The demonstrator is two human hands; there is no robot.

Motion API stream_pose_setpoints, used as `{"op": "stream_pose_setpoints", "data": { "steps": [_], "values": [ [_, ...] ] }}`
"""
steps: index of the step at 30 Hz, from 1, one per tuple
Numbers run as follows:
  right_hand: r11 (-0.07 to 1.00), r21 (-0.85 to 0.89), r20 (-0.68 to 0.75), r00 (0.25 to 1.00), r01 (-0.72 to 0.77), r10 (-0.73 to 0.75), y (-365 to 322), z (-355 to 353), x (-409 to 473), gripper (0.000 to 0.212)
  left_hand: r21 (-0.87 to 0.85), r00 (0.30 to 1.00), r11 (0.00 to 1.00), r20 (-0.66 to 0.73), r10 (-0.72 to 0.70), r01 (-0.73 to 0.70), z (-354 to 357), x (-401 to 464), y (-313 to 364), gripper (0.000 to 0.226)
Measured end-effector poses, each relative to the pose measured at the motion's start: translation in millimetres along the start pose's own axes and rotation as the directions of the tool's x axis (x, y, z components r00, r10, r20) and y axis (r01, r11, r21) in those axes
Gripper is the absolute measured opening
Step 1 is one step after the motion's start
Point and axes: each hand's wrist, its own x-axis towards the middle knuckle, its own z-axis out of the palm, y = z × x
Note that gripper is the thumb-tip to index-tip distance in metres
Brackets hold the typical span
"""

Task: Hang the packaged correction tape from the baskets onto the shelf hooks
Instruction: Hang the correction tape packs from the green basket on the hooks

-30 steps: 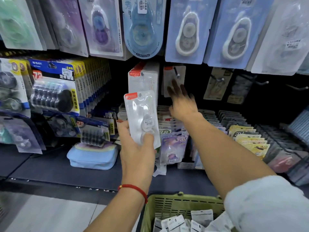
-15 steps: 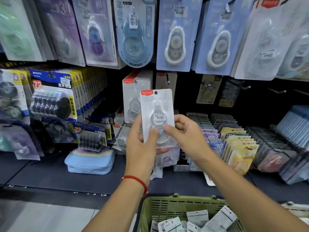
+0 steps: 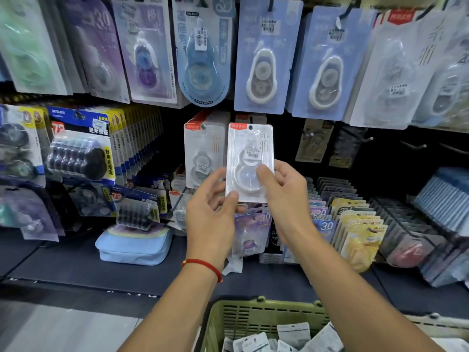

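Observation:
A white correction tape pack (image 3: 250, 153) with a red corner label stands upright in front of the shelf, its hang hole at the top. My right hand (image 3: 284, 199) pinches its lower right side, thumb on the blister. My left hand (image 3: 212, 212) touches its lower left corner with the thumb, fingers behind. Just left of it, a row of the same packs (image 3: 203, 151) hangs on a hook. The green basket (image 3: 253, 318) below my arms holds several more packs (image 3: 291, 336).
Larger tape packs (image 3: 262, 59) hang on the upper row. Bare black hooks (image 3: 365, 138) stick out to the right of the held pack. Blue-and-yellow refill packs (image 3: 83, 148) hang at the left. A light blue pouch (image 3: 134, 247) lies on the dark shelf; upright packs (image 3: 355, 224) fill trays at the right.
A second ago only my left hand held the pack while my right reached to the hook at the back. My right hand came back and took hold; the pack now stands further right.

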Motion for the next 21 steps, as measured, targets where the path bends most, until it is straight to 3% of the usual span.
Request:
{"op": "stream_pose_setpoints", "data": {
  "steps": [4,6,10,12,16,21],
  "values": [
    [0.998,0.039,-0.012,0.999,-0.053,0.053,-2.0,2.9,3.4,0.023,0.008,1.000,1.000,0.015,0.018,-0.018,-4.9,8.5,2.8,0.040],
    [0.999,-0.028,-0.026,0.999,-0.034,0.034,1.6,4.2,9.4,0.019,0.179,0.996,0.980,0.016,0.089,-0.090,-10.0,12.7,2.5,0.040],
    [0.961,-0.275,-0.100,0.995,-0.018,-0.010,32.4,8.2,44.4,0.014,0.647,0.968,0.722,0.121,0.222,-0.246,-22.6,26.9,-7.5,0.057],
    [0.939,-0.336,-0.141,0.990,-0.069,0.023,49.3,15.7,70.0,0.032,0.751,0.959,0.597,0.203,0.198,-0.282,-28.4,36.7,-17.3,0.068],
    [0.932,-0.331,-0.226,0.971,-0.149,0.075,68.9,34.6,116.9,0.041,0.791,0.931,0.506,0.355,0.080,-0.345,-39.3,45.8,-42.2,0.080],
    [0.842,-0.507,-0.237,0.969,-0.185,0.071,78.7,25.2,126.3,0.050,0.818,0.893,0.359,0.426,0.146,-0.449,-46.7,48.6,-51.5,0.070]
  ]
}}
